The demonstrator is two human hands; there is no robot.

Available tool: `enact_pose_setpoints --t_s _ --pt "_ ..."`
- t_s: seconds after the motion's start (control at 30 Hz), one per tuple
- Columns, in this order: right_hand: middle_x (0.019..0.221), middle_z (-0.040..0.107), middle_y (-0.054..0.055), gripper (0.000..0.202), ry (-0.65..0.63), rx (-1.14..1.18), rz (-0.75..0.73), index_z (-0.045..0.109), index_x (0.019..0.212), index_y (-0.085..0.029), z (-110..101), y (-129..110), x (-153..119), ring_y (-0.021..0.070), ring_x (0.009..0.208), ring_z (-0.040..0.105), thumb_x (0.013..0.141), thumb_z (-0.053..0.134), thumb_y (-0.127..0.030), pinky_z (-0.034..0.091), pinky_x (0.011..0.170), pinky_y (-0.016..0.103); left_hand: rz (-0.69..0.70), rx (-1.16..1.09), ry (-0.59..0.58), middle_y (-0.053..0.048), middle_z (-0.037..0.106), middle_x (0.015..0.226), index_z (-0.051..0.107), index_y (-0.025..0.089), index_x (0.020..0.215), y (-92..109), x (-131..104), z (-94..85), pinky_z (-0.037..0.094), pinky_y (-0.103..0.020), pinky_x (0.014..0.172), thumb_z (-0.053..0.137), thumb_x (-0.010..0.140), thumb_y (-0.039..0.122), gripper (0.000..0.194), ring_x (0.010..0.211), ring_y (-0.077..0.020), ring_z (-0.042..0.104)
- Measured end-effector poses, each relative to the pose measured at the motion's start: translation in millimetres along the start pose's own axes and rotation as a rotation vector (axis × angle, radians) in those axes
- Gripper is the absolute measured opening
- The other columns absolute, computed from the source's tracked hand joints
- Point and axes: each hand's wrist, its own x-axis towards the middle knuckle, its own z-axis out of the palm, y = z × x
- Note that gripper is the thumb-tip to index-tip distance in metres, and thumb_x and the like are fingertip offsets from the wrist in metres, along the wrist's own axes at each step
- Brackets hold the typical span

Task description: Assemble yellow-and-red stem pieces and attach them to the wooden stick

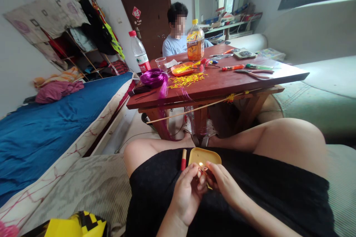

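Both hands meet above my lap, with a small bright flame (201,164) burning between the fingertips. My right hand (224,181) is closed around what looks like a lighter (205,169), mostly hidden by the fingers. My left hand (185,190) pinches close against the flame; whatever it holds is too small to make out. Just beyond the fingers a shallow yellow tray (214,152) lies on the black cloth over my lap. Beside the tray's left edge is a short red and tan stick-like piece (184,160).
On the red-brown table (222,81) ahead lie purple thread (154,77), yellow pieces (189,80), pliers (258,73) and pens. A water bottle (140,53) and an orange drink bottle (195,40) stand there. A person (174,46) sits behind it. A thin stick (191,110) crosses the table's front.
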Motion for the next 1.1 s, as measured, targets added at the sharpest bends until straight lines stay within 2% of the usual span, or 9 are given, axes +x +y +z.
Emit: enact_pose_setpoints --t_s 0.37,0.73,0.87,0.93,1.0,1.03,1.1 --pt "0.042 0.034 -0.005 0.05 0.028 0.017 -0.008 0.037 0.042 -0.02 0 4 0 0.0083 0.043 0.028 0.072 0.04 -0.061 0.02 0.043 0.023 -0.008 0.0 0.012 0.003 0.048 0.049 0.053 0.012 0.061 -1 0 -0.6 0.026 -0.017 0.045 0.068 0.069 0.023 0.02 0.044 -0.0047 0.037" --pt "0.043 0.035 -0.006 0.05 0.042 0.119 0.063 0.039 0.044 -0.019 1 4 -1 0.007 0.042 0.026 0.068 0.048 -0.061 0.017 0.042 0.022 -0.004 -0.01 0.005 0.003 0.048 0.048 0.051 0.013 0.058 1 -1 2.1 0.026 -0.017 0.045 0.068 0.069 0.024 0.023 0.044 -0.005 0.037" --pt "0.041 0.028 -0.008 0.05 0.021 0.191 0.13 0.035 0.047 -0.021 1 0 -3 0.0061 0.038 0.019 0.072 0.037 -0.064 0.014 0.04 0.022 -0.006 -0.061 -0.027 0.003 0.048 0.049 0.051 0.013 0.059 1 -2 3.5 0.026 -0.017 0.045 0.069 0.069 0.024 0.024 0.043 -0.0043 0.036" --pt "0.038 0.023 -0.009 0.053 -0.005 0.245 0.139 0.032 0.045 -0.021 -7 -5 -1 0.0061 0.036 0.016 0.075 0.029 -0.066 0.014 0.039 0.022 -0.015 -0.093 -0.062 0.003 0.048 0.048 0.05 0.013 0.059 1 -3 3.3 0.025 -0.017 0.044 0.069 0.069 0.025 0.025 0.041 -0.0039 0.036" --pt "0.04 0.024 -0.009 0.055 0.045 0.241 0.099 0.032 0.048 -0.022 -23 -10 5 0.0066 0.036 0.018 0.076 0.024 -0.068 0.016 0.04 0.022 -0.022 -0.117 -0.138 0.004 0.047 0.047 0.049 0.014 0.059 1 -4 2.0 0.023 -0.017 0.042 0.07 0.07 0.028 0.027 0.039 -0.0035 0.034" --pt "0.042 0.026 -0.008 0.054 0.097 0.19 0.06 0.035 0.052 -0.022 -33 -11 10 0.0073 0.037 0.021 0.077 0.022 -0.068 0.018 0.04 0.022 -0.024 -0.121 -0.186 0.004 0.047 0.047 0.049 0.014 0.059 1 -4 1.0 0.023 -0.017 0.041 0.069 0.07 0.029 0.027 0.038 -0.0035 0.033" --pt "0.046 0.033 -0.007 0.05 0.202 -0.07 -0.027 0.042 0.062 -0.021 -55 -7 23 0.0104 0.039 0.029 0.082 0.021 -0.062 0.022 0.042 0.023 -0.021 -0.113 -0.288 0.004 0.047 0.047 0.051 0.015 0.06 1 -3 -1.0 0.024 -0.018 0.04 0.067 0.073 0.032 0.026 0.036 -0.0038 0.033"
